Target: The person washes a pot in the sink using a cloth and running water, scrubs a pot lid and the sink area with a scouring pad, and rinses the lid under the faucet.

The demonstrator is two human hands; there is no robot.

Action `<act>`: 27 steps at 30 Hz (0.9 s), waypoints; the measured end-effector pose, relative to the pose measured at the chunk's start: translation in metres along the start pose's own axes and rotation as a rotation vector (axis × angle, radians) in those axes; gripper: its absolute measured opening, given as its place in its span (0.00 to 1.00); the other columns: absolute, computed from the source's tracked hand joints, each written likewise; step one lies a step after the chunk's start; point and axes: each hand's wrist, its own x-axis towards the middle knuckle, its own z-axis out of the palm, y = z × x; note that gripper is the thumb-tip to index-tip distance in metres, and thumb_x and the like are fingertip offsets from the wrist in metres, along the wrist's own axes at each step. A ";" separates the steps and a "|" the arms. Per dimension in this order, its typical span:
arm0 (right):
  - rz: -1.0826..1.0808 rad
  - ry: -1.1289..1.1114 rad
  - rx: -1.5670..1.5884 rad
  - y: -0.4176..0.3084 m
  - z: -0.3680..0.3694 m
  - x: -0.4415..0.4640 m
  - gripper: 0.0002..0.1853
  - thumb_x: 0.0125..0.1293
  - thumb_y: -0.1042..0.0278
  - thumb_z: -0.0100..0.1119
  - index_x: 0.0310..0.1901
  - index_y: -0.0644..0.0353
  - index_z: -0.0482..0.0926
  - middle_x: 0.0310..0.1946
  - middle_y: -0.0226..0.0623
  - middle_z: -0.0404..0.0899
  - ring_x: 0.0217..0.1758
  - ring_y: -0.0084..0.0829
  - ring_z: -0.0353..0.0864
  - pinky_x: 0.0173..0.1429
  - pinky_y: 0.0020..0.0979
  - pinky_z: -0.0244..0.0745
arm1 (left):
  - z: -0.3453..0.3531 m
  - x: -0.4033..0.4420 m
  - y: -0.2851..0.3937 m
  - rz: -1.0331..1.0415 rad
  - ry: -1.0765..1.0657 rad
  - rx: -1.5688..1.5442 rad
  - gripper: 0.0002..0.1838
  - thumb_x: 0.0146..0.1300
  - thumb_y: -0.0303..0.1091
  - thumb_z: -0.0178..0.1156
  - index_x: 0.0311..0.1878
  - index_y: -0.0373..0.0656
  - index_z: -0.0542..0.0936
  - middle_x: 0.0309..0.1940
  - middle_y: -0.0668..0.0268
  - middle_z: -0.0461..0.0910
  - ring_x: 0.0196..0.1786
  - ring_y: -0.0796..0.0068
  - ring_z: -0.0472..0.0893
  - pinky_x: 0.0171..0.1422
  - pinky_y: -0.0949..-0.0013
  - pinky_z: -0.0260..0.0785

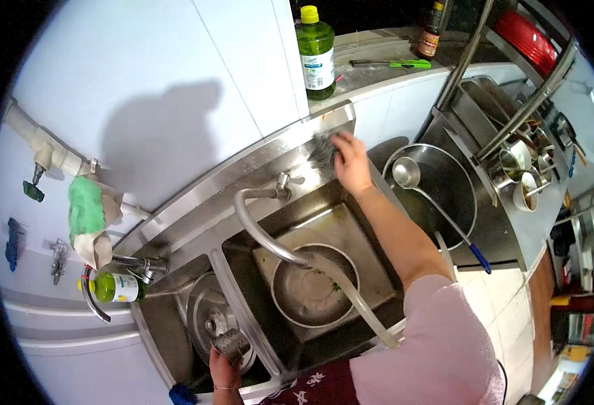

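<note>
My right hand (351,162) is at the back right corner of the steel sink, its fingers bent against a dark grey scouring pad (324,150) on the wet back ledge. Low in the view, my left hand (224,370) grips a perforated metal strainer cup (232,345) over the smaller left basin. Behind the cup, a round metal lid or pan (209,307) lies in that basin. The larger basin holds a round metal pan (297,297) with green scraps in it. A curved faucet (260,233) with a pale hose (358,304) reaches over it.
A green bottle (318,57) stands on the back ledge near a green cutter (408,63) and a sauce bottle (429,34). Right of the sink is a large pot (469,182) with a ladle (406,173). Another green bottle (118,287) is at the left by a second faucet (89,297).
</note>
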 end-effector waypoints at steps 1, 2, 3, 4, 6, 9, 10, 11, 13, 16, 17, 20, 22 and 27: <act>0.069 0.118 -0.056 0.001 0.004 0.012 0.20 0.52 0.83 0.54 0.50 0.61 0.75 0.54 0.51 0.69 0.55 0.50 0.69 0.61 0.41 0.65 | -0.008 0.002 -0.003 -0.025 0.006 0.054 0.13 0.62 0.32 0.53 0.50 0.43 0.72 0.39 0.66 0.80 0.33 0.74 0.79 0.27 0.74 0.67; 0.108 0.199 -0.101 0.004 0.014 0.022 0.21 0.52 0.82 0.55 0.51 0.62 0.74 0.54 0.53 0.69 0.56 0.50 0.68 0.61 0.40 0.65 | -0.011 0.003 -0.005 -0.051 0.012 0.110 0.13 0.62 0.32 0.53 0.50 0.43 0.72 0.39 0.67 0.80 0.33 0.74 0.79 0.27 0.74 0.67; 0.098 0.212 -0.157 0.002 0.027 0.031 0.21 0.52 0.81 0.55 0.51 0.61 0.74 0.54 0.52 0.69 0.57 0.49 0.68 0.61 0.40 0.65 | -0.001 -0.001 0.000 -0.053 0.015 0.111 0.13 0.62 0.32 0.53 0.50 0.43 0.72 0.39 0.67 0.80 0.33 0.74 0.79 0.27 0.74 0.67; 0.088 0.226 -0.214 -0.004 0.042 0.038 0.21 0.52 0.81 0.55 0.51 0.61 0.74 0.54 0.50 0.69 0.58 0.48 0.67 0.61 0.40 0.65 | 0.011 -0.007 0.007 -0.070 0.029 0.106 0.13 0.62 0.32 0.54 0.50 0.44 0.72 0.38 0.67 0.80 0.33 0.74 0.79 0.27 0.74 0.67; -0.208 0.008 0.040 -0.019 0.075 0.045 0.22 0.51 0.79 0.56 0.52 0.59 0.74 0.54 0.46 0.71 0.59 0.43 0.69 0.62 0.39 0.64 | 0.021 -0.005 0.010 -0.086 0.042 0.103 0.14 0.62 0.32 0.54 0.50 0.44 0.73 0.38 0.67 0.80 0.33 0.75 0.79 0.27 0.74 0.67; -0.407 -0.097 -0.015 -0.058 0.069 0.038 0.19 0.53 0.79 0.51 0.49 0.59 0.76 0.53 0.42 0.74 0.58 0.40 0.71 0.62 0.40 0.65 | 0.012 0.008 0.000 -0.106 -0.019 0.085 0.13 0.61 0.32 0.55 0.49 0.44 0.73 0.37 0.66 0.80 0.33 0.75 0.79 0.27 0.74 0.67; -0.420 -0.120 -0.013 -0.047 0.063 0.045 0.19 0.53 0.78 0.50 0.48 0.59 0.77 0.52 0.41 0.75 0.57 0.40 0.73 0.62 0.40 0.65 | 0.001 0.015 -0.006 -0.013 -0.037 0.188 0.12 0.61 0.32 0.55 0.48 0.44 0.73 0.37 0.67 0.80 0.31 0.75 0.79 0.26 0.74 0.66; -0.443 -0.141 -0.011 -0.033 0.056 0.054 0.18 0.53 0.77 0.50 0.47 0.58 0.77 0.51 0.41 0.76 0.56 0.41 0.74 0.62 0.39 0.66 | 0.002 0.016 -0.005 0.037 -0.049 0.234 0.12 0.61 0.32 0.55 0.48 0.45 0.73 0.37 0.67 0.80 0.31 0.76 0.78 0.25 0.74 0.66; -0.254 -0.032 -0.140 0.012 0.036 0.068 0.17 0.54 0.77 0.50 0.46 0.61 0.78 0.49 0.46 0.77 0.55 0.43 0.74 0.61 0.39 0.68 | 0.011 0.011 0.008 0.007 -0.011 0.180 0.11 0.61 0.32 0.55 0.47 0.45 0.73 0.36 0.67 0.80 0.29 0.76 0.78 0.25 0.74 0.65; -0.118 0.259 -0.295 0.026 0.032 0.066 0.17 0.51 0.83 0.50 0.44 0.63 0.78 0.48 0.49 0.76 0.52 0.48 0.75 0.57 0.43 0.70 | 0.025 0.008 0.016 -0.088 0.044 0.080 0.11 0.60 0.32 0.55 0.47 0.46 0.73 0.34 0.68 0.80 0.28 0.77 0.77 0.24 0.75 0.65; -0.117 0.211 -0.268 0.021 0.038 0.061 0.16 0.54 0.79 0.50 0.46 0.62 0.78 0.49 0.48 0.76 0.53 0.47 0.74 0.58 0.43 0.68 | 0.028 0.007 0.014 -0.097 0.051 0.082 0.12 0.60 0.32 0.56 0.47 0.46 0.73 0.33 0.68 0.79 0.27 0.77 0.76 0.24 0.75 0.64; -0.226 0.071 -0.165 -0.012 0.060 0.029 0.15 0.60 0.74 0.49 0.48 0.53 0.78 0.49 0.46 0.75 0.54 0.44 0.73 0.60 0.42 0.65 | 0.036 0.012 0.011 -0.111 0.001 0.090 0.12 0.60 0.34 0.56 0.47 0.47 0.73 0.32 0.69 0.79 0.27 0.78 0.76 0.24 0.76 0.64; -0.240 -0.011 -0.115 -0.012 0.049 0.028 0.13 0.62 0.72 0.50 0.48 0.55 0.78 0.50 0.46 0.74 0.55 0.44 0.72 0.60 0.42 0.65 | 0.038 0.017 0.003 -0.026 -0.003 0.128 0.12 0.60 0.35 0.56 0.47 0.47 0.73 0.33 0.69 0.79 0.26 0.78 0.76 0.24 0.76 0.64; 0.264 0.115 -0.042 -0.006 0.028 0.052 0.11 0.64 0.69 0.49 0.44 0.62 0.78 0.47 0.49 0.75 0.50 0.46 0.73 0.55 0.41 0.67 | 0.047 0.011 0.023 -0.122 0.005 0.079 0.13 0.60 0.35 0.56 0.48 0.47 0.72 0.35 0.68 0.79 0.26 0.77 0.76 0.25 0.76 0.65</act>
